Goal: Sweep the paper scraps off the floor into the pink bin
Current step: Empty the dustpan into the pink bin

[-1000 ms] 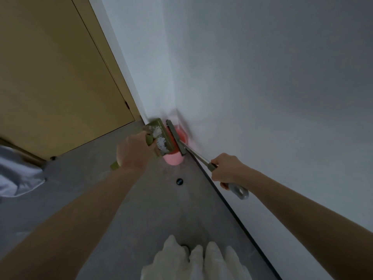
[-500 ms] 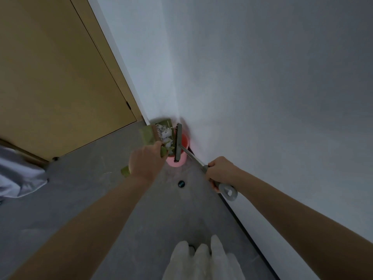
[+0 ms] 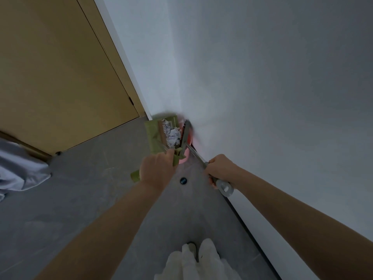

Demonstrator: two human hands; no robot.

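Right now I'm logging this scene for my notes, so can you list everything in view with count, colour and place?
Green plastic dustpan: one, green, held tilted over the bin in the corner.
White paper scraps: a small pile, white, lying in the dustpan.
Pink round bin: one, pink, on the floor in the wall corner, mostly hidden.
Grey-handled brush: one, grey, head at the dustpan's edge above the bin.
Small dark round floor fitting: one, dark, on the grey floor between the hands.
Tan wooden door: one, tan, upper left.
White walls: two, meeting at the corner.
Pale cloth: one, left edge.
Left hand: grips the dustpan handle.
Right hand: grips the brush handle.
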